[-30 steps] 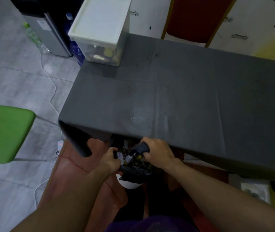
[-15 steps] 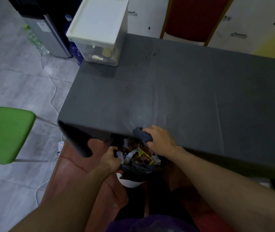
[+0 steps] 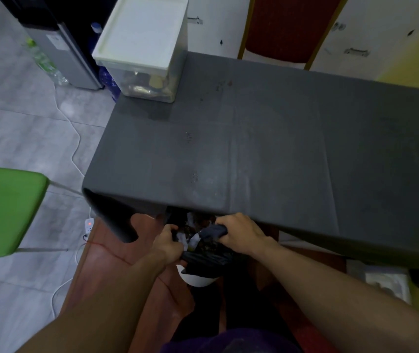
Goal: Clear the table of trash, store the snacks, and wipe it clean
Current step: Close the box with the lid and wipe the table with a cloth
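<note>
Below the near worktop edge, six o'clock: bin, white, fitted with a black bin liner and holding mixed trash of wrappers and paper. Left hand: clenched on the liner's rim at its nine o'clock side, keeping the mouth wide. Right hand: grasping a dark grey cloth, bunched, held over the trash just under the worktop's hanging cover; whether cloth and trash touch cannot be told. Worktop: grey cover, no loose trash seen on it; small specks near the six o'clock edge, more toward the middle and toward twelve o'clock. Storage box: white lid on, at the ten o'clock corner, snacks showing through its clear wall. Green chair: on the floor at nine o'clock, well apart. Step in hand, as judged: emptying gathered crumbs from the cloth into the liner, part of the wiping. Handling notes: keep the liner mouth stretched and the cloth low inside it, so debris drops into the bag and not onto the floor; loosen the folds and shake lightly, not hard; keep the cloth off the soiled trash; afterwards take the specks, sweeping them toward six o'clock, where the bin stands
</note>
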The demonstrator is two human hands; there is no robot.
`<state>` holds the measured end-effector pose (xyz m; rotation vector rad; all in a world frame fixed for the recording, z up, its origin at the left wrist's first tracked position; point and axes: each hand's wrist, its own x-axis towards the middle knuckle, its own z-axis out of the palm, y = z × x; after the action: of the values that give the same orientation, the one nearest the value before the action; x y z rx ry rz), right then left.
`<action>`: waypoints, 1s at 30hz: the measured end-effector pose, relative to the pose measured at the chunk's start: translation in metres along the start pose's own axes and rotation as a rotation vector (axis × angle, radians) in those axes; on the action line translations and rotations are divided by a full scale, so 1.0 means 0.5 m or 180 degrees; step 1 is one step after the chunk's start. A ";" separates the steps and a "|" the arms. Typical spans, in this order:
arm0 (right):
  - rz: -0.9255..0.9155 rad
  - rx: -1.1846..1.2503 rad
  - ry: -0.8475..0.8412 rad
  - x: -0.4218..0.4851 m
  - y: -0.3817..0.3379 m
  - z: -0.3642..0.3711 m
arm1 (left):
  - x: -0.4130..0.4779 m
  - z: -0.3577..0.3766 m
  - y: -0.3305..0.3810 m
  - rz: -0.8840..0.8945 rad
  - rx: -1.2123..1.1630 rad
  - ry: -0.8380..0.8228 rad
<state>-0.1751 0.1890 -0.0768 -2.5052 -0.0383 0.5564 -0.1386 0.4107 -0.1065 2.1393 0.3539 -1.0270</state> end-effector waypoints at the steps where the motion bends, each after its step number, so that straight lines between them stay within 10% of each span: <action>1: -0.0023 -0.0046 0.0028 -0.001 -0.001 -0.006 | 0.000 0.000 0.001 0.0001 0.0000 -0.0004; 9: 0.0535 0.0384 0.2033 0.088 0.017 -0.084 | -0.005 -0.007 0.014 -0.0062 0.0107 -0.0094; 14: 0.0328 -0.0302 0.0581 0.115 0.032 -0.106 | -0.006 -0.007 0.025 -0.0055 0.0089 -0.0047; 22: -0.0206 0.0477 -0.0097 0.073 0.002 -0.088 | -0.009 0.001 0.042 -0.0017 0.0030 -0.0002; 30: 0.1165 0.1149 0.2499 0.160 0.109 -0.199 | -0.006 0.018 0.058 -0.0064 0.0112 0.0061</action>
<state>-0.0675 0.1026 -0.0619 -2.2086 0.7537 -0.2960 -0.1306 0.3842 -0.0939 2.1824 0.3696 -1.0318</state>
